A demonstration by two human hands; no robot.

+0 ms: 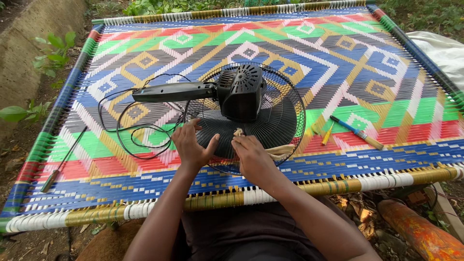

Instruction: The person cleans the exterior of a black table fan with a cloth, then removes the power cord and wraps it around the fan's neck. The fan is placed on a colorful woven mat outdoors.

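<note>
Across almost the whole view I see one woven cot (338,63), its bright plastic strapping in blue, green, red, white and yellow. On its middle lies one black fan (244,113), face down: one round wire guard (285,121) flat on the weave, one motor housing (241,92) on top of it, one stem (174,92) pointing off to the left. One black power cord (128,130) loops over the weave just left of the guard.

Two hands in view, both mine, at the near edge of the guard. My left hand (191,145) is open, fingers spread, thumb out, resting against the wire rim. My right hand (251,157) is bunched, fingertips pinching a pale scrap of cloth (239,132) against the grille; more of that cloth trails out to the right.

Smaller things now. One long thin rod (63,159) with a dark handle lies at the left edge. Right of the fan I count two tools: one blue-shafted tool (356,132) with a wooden handle, and one small yellow screwdriver (327,134) just beside it.
</note>
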